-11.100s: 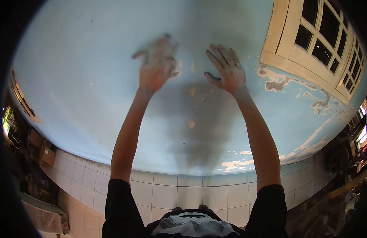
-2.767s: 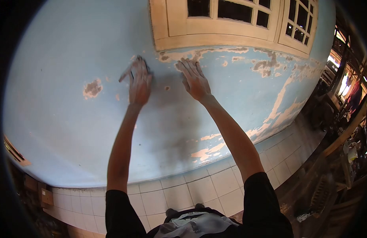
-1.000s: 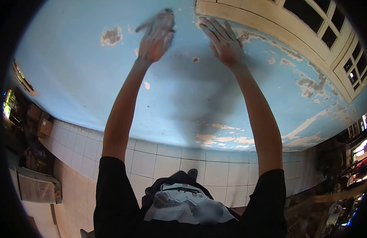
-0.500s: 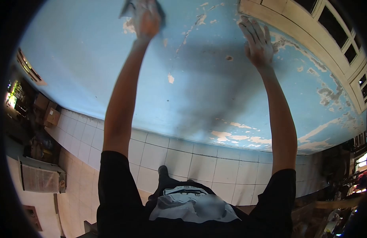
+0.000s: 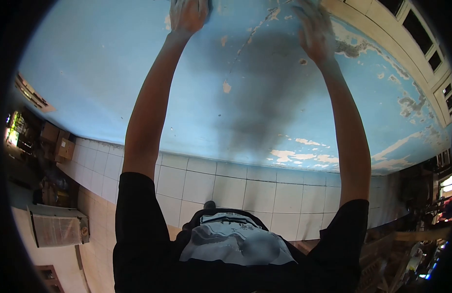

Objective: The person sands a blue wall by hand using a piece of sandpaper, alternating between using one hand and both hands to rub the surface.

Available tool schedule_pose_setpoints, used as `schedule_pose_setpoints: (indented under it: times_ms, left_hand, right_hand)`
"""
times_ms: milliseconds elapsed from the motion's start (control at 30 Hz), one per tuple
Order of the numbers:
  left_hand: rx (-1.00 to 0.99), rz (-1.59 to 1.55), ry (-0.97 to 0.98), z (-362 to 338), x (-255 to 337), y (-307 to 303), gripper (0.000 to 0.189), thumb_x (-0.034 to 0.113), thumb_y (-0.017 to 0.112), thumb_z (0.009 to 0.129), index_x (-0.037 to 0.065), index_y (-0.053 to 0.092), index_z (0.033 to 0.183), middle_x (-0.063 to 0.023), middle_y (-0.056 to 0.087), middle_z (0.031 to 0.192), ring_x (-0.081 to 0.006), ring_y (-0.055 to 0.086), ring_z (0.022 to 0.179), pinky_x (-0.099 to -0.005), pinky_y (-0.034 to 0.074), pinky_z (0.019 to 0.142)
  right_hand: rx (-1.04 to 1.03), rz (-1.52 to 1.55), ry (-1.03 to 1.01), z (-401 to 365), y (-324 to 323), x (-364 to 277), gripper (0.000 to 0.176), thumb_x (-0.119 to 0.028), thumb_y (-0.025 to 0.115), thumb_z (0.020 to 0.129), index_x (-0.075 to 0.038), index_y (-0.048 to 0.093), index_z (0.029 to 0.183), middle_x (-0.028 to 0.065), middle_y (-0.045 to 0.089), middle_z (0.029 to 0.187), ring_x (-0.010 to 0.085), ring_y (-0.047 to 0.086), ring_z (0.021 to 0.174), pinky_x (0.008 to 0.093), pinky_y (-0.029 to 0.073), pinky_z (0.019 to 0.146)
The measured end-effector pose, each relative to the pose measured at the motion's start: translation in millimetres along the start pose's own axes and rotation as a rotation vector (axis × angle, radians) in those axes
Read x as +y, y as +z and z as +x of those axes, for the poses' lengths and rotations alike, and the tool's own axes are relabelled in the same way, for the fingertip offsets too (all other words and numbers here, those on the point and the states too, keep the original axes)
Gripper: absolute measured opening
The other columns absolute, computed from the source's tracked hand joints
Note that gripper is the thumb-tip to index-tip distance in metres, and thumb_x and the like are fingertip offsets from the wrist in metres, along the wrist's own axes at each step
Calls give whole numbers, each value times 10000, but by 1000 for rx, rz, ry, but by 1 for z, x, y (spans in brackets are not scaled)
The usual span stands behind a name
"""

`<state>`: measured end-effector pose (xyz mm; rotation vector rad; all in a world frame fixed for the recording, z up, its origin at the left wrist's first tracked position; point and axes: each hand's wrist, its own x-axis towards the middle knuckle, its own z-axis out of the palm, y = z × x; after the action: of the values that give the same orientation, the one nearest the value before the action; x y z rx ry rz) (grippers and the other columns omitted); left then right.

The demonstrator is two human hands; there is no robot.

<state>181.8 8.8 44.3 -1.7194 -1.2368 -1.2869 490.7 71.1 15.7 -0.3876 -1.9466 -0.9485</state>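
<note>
High on a light blue wall (image 5: 138,73) with flaking paint, my left hand (image 5: 188,15) presses with its back toward me. Its fingertips are cut off by the top edge. A thin dark edge shows beside it, part of a dark grey sheet that looks like sandpaper, seen better half a second ago. My right hand (image 5: 315,33) rests on the wall near the window frame, its blurred fingers stretched out and holding nothing. Between the hands runs a cracked line of bare plaster (image 5: 252,33).
A cream window frame (image 5: 411,63) borders the wall at upper right. Below run white tiles (image 5: 231,190). Cardboard boxes (image 5: 64,149) sit at left, above a wrapped box-like item (image 5: 60,229). Wooden clutter lies at lower right.
The view has shifted, so wall marks sit further right and higher. My right hand has slid up and left along the wall. The grey sheet is now mostly out of view.
</note>
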Motion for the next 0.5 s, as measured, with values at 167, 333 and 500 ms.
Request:
schedule_pose_setpoints:
  times_ms: [167,333,500]
  left_hand:
    - [-241,203,132,-48,7,27,562,251,318,1007,-11,197,1489,-219,170,1559,-396,156,1437,-527,112,1166]
    - [-1,489,13,-29,-75,7,621,337,346,1006,-57,214,1467,-276,130,1550,-428,96,1443,-494,73,1183]
    - [20,386,-35,-47,-66,-2,455,337,346,963,23,337,1293,-178,288,1387,-364,257,1280,-491,220,1070]
  right_hand:
    - [-149,-97,-74,50,2,-35,764,-141,711,747,-150,375,1434,67,316,1522,250,308,1400,443,216,1179]
    - [-191,-130,-44,52,18,-34,757,-180,718,746,-140,386,1425,35,316,1524,221,299,1404,419,214,1187]
    - [-180,-199,-41,50,21,-35,757,-195,720,746,-143,388,1425,25,312,1527,224,281,1412,417,214,1186]
